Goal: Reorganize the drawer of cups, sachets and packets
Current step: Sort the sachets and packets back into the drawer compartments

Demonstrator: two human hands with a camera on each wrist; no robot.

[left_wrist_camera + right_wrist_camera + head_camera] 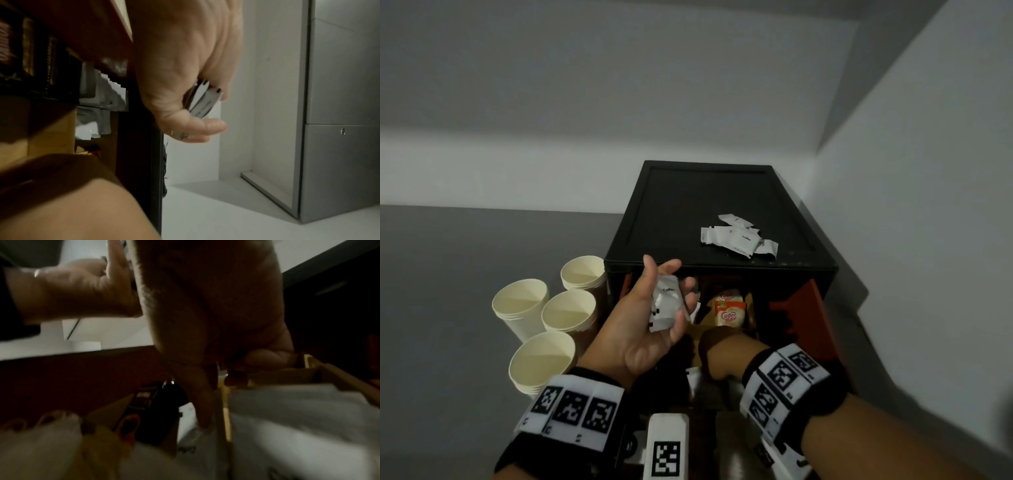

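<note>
My left hand (650, 318) is held palm up over the left side of the open drawer (808, 308), its fingers curled around a few white coffee sachets (666, 303). The left wrist view shows those sachets (202, 100) edge-on between palm and fingers. My right hand (719, 353) reaches down into the drawer, knuckles up and fingertips hidden. In the right wrist view its fingers (203, 402) point down onto white sachets (287, 410) beside a yellow divider (226, 402). The picture is blurred, so a grip cannot be made out. Coffee-mate packets (729, 308) lie further back in the drawer.
The drawer belongs to a black cabinet (671, 212) in the corner of grey walls. A small pile of white sachets (739, 236) lies on the cabinet's top. Several stacks of cream paper cups (544, 318) stand on the grey surface left of the cabinet.
</note>
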